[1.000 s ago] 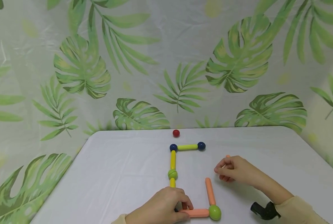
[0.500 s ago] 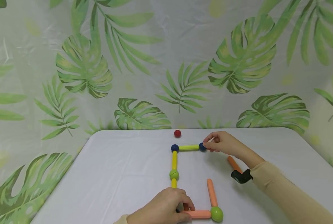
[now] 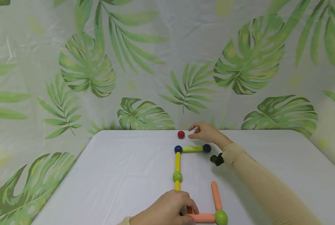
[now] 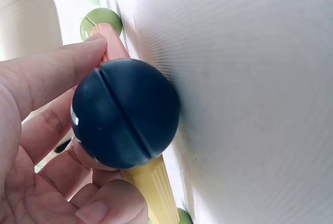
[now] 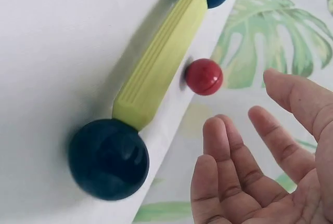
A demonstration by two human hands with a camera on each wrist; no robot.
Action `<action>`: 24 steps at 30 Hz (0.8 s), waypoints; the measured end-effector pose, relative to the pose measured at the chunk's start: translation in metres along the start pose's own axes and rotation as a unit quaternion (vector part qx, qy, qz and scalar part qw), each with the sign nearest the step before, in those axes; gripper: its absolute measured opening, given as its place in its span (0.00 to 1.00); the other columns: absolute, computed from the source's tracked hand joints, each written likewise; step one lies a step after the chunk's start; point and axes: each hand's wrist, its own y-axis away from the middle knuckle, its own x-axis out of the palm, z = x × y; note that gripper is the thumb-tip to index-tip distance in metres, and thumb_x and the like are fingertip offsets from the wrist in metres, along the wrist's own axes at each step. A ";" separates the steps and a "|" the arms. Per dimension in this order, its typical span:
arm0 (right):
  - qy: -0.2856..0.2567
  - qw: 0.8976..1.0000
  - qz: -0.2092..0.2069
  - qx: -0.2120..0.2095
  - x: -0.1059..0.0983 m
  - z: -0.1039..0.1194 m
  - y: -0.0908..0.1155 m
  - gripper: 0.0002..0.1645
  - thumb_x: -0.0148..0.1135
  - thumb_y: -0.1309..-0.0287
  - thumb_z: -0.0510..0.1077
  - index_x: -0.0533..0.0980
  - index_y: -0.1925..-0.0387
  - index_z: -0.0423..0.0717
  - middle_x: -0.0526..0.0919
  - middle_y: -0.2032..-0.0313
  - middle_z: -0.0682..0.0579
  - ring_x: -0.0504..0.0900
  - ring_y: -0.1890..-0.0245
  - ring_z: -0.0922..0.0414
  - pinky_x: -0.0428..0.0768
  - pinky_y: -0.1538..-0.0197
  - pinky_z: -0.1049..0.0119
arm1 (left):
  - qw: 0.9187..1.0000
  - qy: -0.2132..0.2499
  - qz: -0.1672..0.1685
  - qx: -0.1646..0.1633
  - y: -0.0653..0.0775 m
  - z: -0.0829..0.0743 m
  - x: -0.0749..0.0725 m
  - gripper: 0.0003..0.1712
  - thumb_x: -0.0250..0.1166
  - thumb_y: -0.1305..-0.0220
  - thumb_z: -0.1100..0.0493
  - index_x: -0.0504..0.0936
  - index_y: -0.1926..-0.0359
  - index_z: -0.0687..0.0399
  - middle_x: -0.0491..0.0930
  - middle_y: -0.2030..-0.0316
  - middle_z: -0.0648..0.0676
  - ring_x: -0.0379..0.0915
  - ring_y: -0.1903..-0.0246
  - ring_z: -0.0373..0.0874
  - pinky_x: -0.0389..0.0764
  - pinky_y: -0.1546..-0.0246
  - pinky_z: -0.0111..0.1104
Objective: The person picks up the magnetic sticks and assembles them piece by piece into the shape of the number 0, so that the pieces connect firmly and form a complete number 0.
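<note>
My left hand [image 3: 167,207] pinches a salmon-pink rod [image 3: 206,217] at the near end of a chain of rods and balls. In the left wrist view, a dark blue ball [image 4: 125,114] joins that rod to a yellow rod [image 4: 155,193], beside the palm. My right hand [image 3: 205,133] reaches to the table's far edge, fingers spread and holding nothing. A red ball [image 3: 181,134] lies just left of its fingertips. In the right wrist view, the red ball [image 5: 204,77] shows beyond the fingers, apart from them.
A yellow-green rod [image 3: 192,149] links two dark blue balls [image 3: 207,148] at the chain's far end. A yellow rod [image 3: 178,162] runs down to a green ball [image 3: 177,176]. Another salmon rod [image 3: 216,195] stands off a green ball [image 3: 221,217]. A leaf-patterned cloth hangs behind the table.
My right hand has moved left and away from me, past the far dark blue ball to the red ball. The left hand keeps its hold. An orange rod is now hidden behind the right sleeve.
</note>
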 end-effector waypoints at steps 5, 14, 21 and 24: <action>0.011 1.000 0.003 -0.014 0.010 0.000 -0.022 0.29 0.69 0.28 0.50 0.79 0.32 0.41 0.88 0.45 0.36 0.87 0.46 0.43 0.85 0.44 0.51 | 0.998 -0.022 -0.023 0.047 0.001 0.004 0.001 0.06 0.75 0.31 0.58 0.92 0.54 0.47 0.85 0.63 0.37 0.74 0.70 0.20 0.77 0.66 0.16; 0.023 1.000 0.019 0.000 0.030 0.009 -0.041 0.33 0.68 0.27 0.48 0.74 0.26 0.43 0.82 0.34 0.35 0.83 0.38 0.41 0.83 0.37 0.48 | 0.996 -0.043 -0.022 0.069 0.000 0.005 -0.001 0.06 0.74 0.31 0.59 0.92 0.54 0.49 0.88 0.62 0.41 0.73 0.70 0.17 0.75 0.66 0.13; 0.032 0.999 0.018 -0.016 0.040 0.014 -0.046 0.30 0.67 0.26 0.44 0.76 0.28 0.40 0.79 0.31 0.35 0.80 0.38 0.41 0.78 0.30 0.46 | 0.995 -0.054 -0.026 0.076 0.000 0.004 -0.002 0.06 0.75 0.31 0.59 0.92 0.55 0.49 0.86 0.63 0.39 0.73 0.69 0.17 0.74 0.66 0.12; 0.037 0.999 0.013 -0.018 0.042 0.017 -0.048 0.27 0.67 0.27 0.42 0.77 0.31 0.39 0.80 0.33 0.35 0.80 0.40 0.42 0.78 0.31 0.48 | 0.995 -0.058 -0.027 0.076 0.000 0.004 -0.002 0.06 0.75 0.31 0.59 0.92 0.54 0.49 0.86 0.63 0.39 0.72 0.69 0.17 0.73 0.66 0.12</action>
